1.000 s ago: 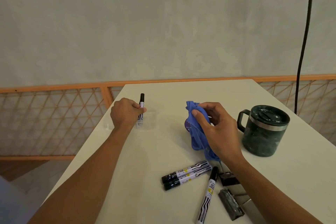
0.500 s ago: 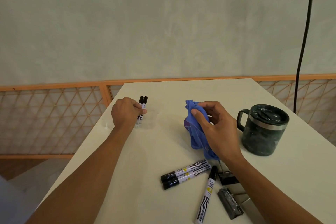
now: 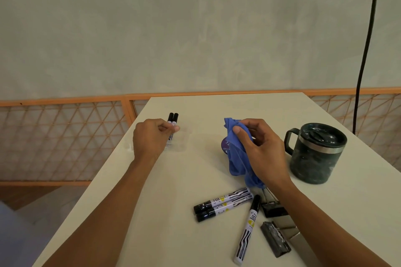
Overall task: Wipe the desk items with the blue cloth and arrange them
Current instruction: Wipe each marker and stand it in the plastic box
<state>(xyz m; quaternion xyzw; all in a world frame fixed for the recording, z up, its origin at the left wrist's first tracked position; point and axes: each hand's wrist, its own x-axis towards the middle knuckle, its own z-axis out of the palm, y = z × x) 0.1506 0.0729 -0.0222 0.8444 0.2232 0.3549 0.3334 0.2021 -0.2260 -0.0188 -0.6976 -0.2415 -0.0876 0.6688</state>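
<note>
Left hand (image 3: 152,136) now curling loosely beside two paired markers (image 3: 173,123), centre-left of frame, grip unclear; right hand (image 3: 258,147) still clutching blue cloth (image 3: 236,158), unmoved.

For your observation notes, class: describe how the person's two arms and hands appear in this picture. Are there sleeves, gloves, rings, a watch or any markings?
Both forearms are bare up to the frame's lower edge, with no sleeves showing. The left hand and right hand wear no gloves. No rings, watch, bracelet or markings show on the parts in view. The fingernails look short and unpainted.
</note>
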